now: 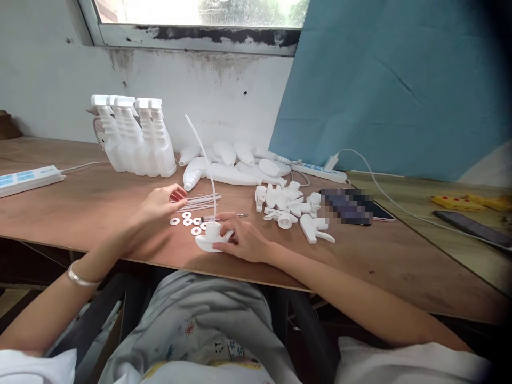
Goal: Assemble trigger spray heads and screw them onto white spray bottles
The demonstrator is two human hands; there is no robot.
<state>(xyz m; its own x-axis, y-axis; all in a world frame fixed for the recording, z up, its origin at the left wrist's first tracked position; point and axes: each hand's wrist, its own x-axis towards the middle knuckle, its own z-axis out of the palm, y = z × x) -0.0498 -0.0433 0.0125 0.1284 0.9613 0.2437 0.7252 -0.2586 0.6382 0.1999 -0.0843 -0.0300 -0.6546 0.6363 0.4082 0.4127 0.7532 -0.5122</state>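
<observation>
My right hand (247,239) is closed around a white trigger spray head (212,237) near the table's front edge. The head lies upside down, and a thin white dip tube (206,154) rises from it, leaning left at the top. My left hand (164,205) is loosely curved, thumb and fingers apart, at the left ends of a bundle of thin tubes (200,201). Nothing shows in its grasp. Several white ring washers (187,221) lie between my hands. A pen (208,218) lies behind the spray head, partly hidden by my right hand.
White spray bottles with heads (138,138) stand at the back left. Several white bottles (232,170) lie in a pile beside them. Loose spray heads (286,202) are heaped right of centre. Phones (352,207), a power strip (320,172) and another strip (32,178) also lie there.
</observation>
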